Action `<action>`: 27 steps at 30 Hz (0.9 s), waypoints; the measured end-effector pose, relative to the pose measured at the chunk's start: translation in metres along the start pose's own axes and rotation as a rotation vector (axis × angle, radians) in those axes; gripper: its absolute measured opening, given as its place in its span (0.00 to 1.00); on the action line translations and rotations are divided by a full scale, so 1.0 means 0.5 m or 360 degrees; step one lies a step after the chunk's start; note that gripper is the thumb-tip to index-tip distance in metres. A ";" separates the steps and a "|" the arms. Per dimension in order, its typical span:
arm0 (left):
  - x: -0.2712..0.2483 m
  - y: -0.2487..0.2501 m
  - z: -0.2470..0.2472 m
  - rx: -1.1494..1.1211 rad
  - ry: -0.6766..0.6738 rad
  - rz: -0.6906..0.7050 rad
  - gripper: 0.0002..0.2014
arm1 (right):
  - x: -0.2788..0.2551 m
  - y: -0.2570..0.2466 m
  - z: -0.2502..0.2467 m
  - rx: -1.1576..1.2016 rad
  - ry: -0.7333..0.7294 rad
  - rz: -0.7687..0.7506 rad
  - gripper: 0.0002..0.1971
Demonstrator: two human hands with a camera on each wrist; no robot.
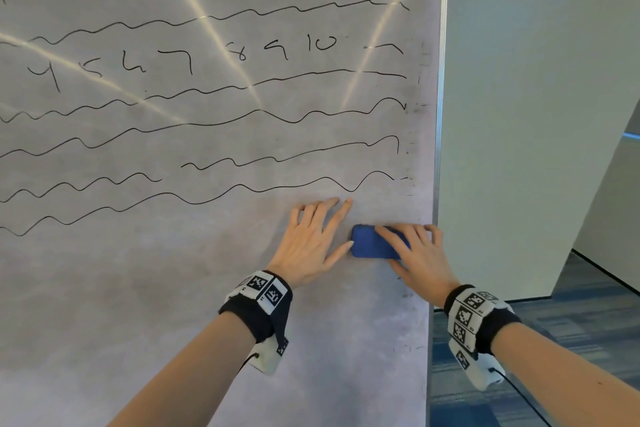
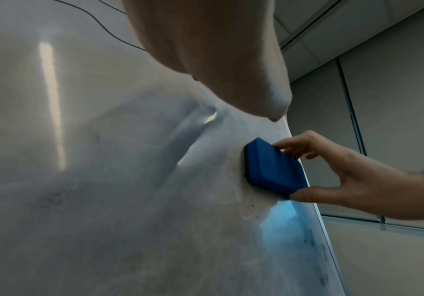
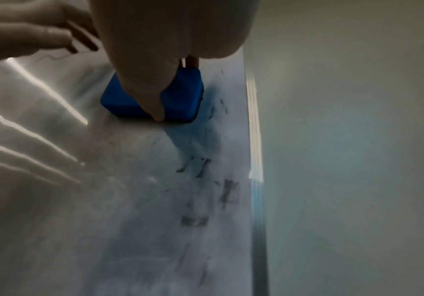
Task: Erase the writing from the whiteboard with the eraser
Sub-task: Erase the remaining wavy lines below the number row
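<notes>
A grey-smeared whiteboard [image 1: 207,270] fills the head view, with black wavy lines, letters and numbers [image 1: 242,52] across its upper part. My right hand [image 1: 412,250] grips a blue eraser [image 1: 370,241] against the board near its right edge, thumb under it and fingers over the top. In the left wrist view the eraser [image 2: 271,166] lies flat on the board. In the right wrist view my thumb crosses the eraser [image 3: 180,96]. My left hand [image 1: 315,236] lies flat on the board just left of the eraser, fingers spread.
The board's metal right edge [image 1: 438,114] runs top to bottom. Beyond it stand a pale wall [image 1: 536,114] and blue carpet [image 1: 571,322]. Grey ink smudges [image 3: 226,192] mark the board below the eraser.
</notes>
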State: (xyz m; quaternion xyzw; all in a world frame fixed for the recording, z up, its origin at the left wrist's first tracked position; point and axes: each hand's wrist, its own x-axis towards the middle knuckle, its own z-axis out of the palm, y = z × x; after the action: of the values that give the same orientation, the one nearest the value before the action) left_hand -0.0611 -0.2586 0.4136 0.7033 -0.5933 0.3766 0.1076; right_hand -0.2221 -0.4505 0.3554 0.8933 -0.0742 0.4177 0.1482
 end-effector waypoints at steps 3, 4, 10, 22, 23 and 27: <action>-0.001 -0.002 0.000 0.0008 -0.0001 -0.0007 0.32 | 0.010 0.024 -0.011 -0.0031 0.0001 0.0018 0.36; -0.003 -0.004 0.000 0.0010 -0.0007 -0.0011 0.32 | 0.018 0.032 -0.017 -0.0032 0.0045 0.0126 0.36; -0.002 -0.007 -0.001 0.0000 -0.0016 -0.0011 0.32 | -0.012 0.015 0.000 -0.0044 0.0010 0.0032 0.38; 0.035 -0.001 -0.014 -0.0102 0.0047 -0.0048 0.32 | 0.108 0.076 -0.057 0.0005 0.0140 0.0184 0.37; 0.037 0.000 -0.015 -0.0101 0.0047 -0.0044 0.32 | 0.092 0.068 -0.050 -0.0004 0.0089 0.0103 0.37; 0.036 -0.004 -0.016 -0.0103 0.0054 -0.0041 0.32 | 0.097 0.092 -0.059 -0.0067 0.0054 0.0124 0.36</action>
State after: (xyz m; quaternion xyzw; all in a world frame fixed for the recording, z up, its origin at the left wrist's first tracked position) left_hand -0.0622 -0.2667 0.4316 0.7006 -0.5941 0.3677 0.1452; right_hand -0.2244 -0.4846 0.4199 0.8792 -0.1153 0.4366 0.1518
